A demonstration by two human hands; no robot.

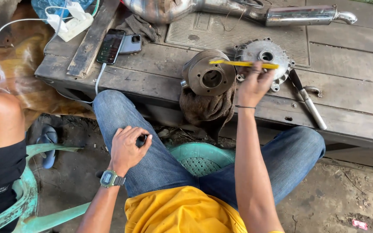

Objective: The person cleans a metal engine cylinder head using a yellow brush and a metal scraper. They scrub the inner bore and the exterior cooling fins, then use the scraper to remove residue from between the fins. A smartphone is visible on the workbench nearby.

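Fingers of my right hand pinch a yellow brush, held level above the metal cylinder that sits on a brown rag at the front edge of the wooden surface. My left hand rests loosely curled on my knee, grasping nothing I can see. I judge that short, light strokes into the bore work best, with the part steadied.

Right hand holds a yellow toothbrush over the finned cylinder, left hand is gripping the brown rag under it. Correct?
Not quite. The head view shows the left hand resting on the left thigh of the jeans, away from the brown rag. The rest holds: the right hand holds the yellow toothbrush over the finned cylinder.
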